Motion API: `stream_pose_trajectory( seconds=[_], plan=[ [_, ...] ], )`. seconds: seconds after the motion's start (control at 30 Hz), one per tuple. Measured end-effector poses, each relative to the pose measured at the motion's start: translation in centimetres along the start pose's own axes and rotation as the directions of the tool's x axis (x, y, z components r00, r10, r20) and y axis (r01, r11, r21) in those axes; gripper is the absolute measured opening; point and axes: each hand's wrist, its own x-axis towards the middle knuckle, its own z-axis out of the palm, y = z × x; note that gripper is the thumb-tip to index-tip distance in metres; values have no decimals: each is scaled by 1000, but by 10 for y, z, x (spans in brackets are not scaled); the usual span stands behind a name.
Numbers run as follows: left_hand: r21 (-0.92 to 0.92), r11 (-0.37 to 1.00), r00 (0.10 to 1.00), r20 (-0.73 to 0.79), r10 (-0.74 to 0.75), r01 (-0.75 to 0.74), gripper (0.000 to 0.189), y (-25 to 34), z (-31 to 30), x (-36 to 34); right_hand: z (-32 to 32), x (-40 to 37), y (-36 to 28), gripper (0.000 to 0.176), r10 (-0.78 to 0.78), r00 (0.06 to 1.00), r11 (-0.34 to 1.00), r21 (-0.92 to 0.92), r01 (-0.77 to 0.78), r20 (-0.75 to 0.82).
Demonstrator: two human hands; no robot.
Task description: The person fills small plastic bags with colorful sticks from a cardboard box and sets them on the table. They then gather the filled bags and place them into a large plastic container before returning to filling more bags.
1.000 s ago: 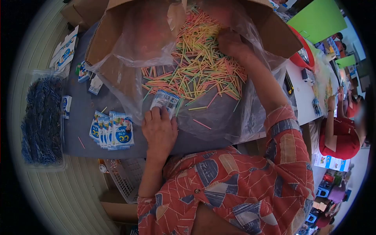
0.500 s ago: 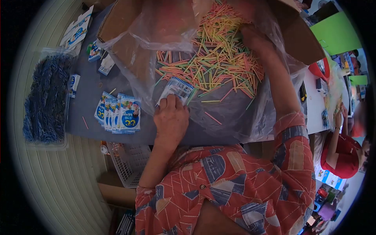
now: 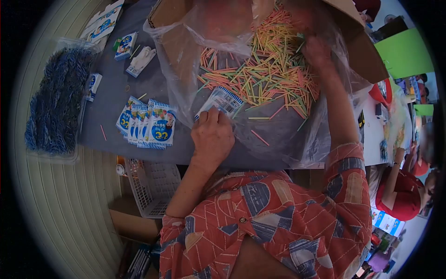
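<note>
My left hand (image 3: 213, 135) rests on the near end of a blue-and-white packet (image 3: 222, 101), its fingers bent and pressed together on it. Colored sticks (image 3: 274, 69) in pink, yellow and green lie in a loose pile beyond the packet, and a green one touches its right edge. My right hand (image 3: 318, 52) reaches into the right side of the pile; its fingertips are blurred, and what they hold, if anything, cannot be made out. Left of my left hand, several similar packets (image 3: 161, 125) lie fanned out and overlapping.
A cardboard box (image 3: 362, 51) with a clear plastic liner (image 3: 179, 69) surrounds the pile. Small boxes (image 3: 125, 45) and a tray of dark blue strands (image 3: 60, 100) are at left. A white basket (image 3: 151, 186) stands below the table edge. A person in red (image 3: 402, 193) is at right.
The whole view has shifted slightly. My right hand has moved a little within the pile's right side. My left hand stays on the packet.
</note>
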Motion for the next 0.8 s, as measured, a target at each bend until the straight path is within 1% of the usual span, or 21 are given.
stream_pose_trajectory(
  seconds=[0.03,0.07,0.1,0.17,0.23,0.27,0.3,0.33,0.4,0.43,0.47,0.5,0.53,0.57,0.6,0.63,0.67,0.7,0.73,0.77,0.8],
  plan=[
    [-50,999,1000,9,-15,15,20,-1,-3,2,-5,-1,-4,43,-1,1000,1000,-3,1,-3],
    [-52,999,1000,4,-14,15,20,1,-6,4,-12,-4,-11,45,34,999,998,-50,-34,10],
    [-63,997,999,34,-36,38,19,3,-9,7,-16,-5,-15,47,69,997,993,-96,-67,21],
    [-70,995,996,60,-62,67,18,6,-6,10,-8,-3,-6,46,48,998,997,-58,-45,37],
    [138,990,999,31,8,-12,21,7,6,10,3,-2,-1,45,24,998,1000,-11,-23,55],
    [143,990,1000,31,8,-12,21,8,8,9,4,-2,-2,42,-9,1000,999,-32,9,-9],
    [235,970,997,45,56,-65,22,8,10,8,5,-4,-1,39,-39,997,998,-55,36,-71],
    [322,939,992,64,106,-121,24,9,11,8,11,-1,1,39,-34,997,998,-54,30,-72],
    [320,939,992,53,118,-129,26,11,12,8,20,7,2,33,42,998,996,-75,-39,37],
    [319,939,992,40,121,-128,27,11,13,7,22,5,5,33,45,998,996,-73,-42,39],
    [320,939,992,47,119,-127,27,11,14,6,10,1,-3,30,35,999,998,-44,-36,-25],
    [253,961,993,-15,116,-108,25,10,16,6,-2,-3,-12,27,23,996,1000,-12,-25,-87],
    [186,978,991,-77,105,-90,23,8,16,4,-13,-6,-19,27,17,997,1000,-3,-18,-80],
    [194,978,993,-69,97,-82,23,7,13,2,-23,-8,-26,28,67,994,997,39,-64,-84],
    [44,998,997,-68,42,-39,22,5,7,1,-27,-11,-31,30,118,989,990,81,-111,-86],
    [-107,994,998,-62,-10,3,20,3,1,2,-23,-13,-33,30,116,990,990,90,-108,-84],
    [-101,995,998,-63,-9,2,20,-1,-4,2,-21,-15,-33,36,71,978,935,355,4,-198],
    [-232,971,996,-64,-69,52,19,-5,-8,3,-20,-18,-31,42,62,946,807,573,140,-319],
    [-364,927,991,-58,-119,90,17,-8,-12,5,-18,-23,-31,42,72,943,813,567,133,-326],
    [-377,924,993,-63,-96,65,17,-10,-14,8,-22,-28,-37,44,163,968,626,778,50,-193],
    [-298,952,996,-37,-86,72,15,-10,-15,10,-26,-30,-38,46,216,975,391,920,-43,-47]
  ],
)
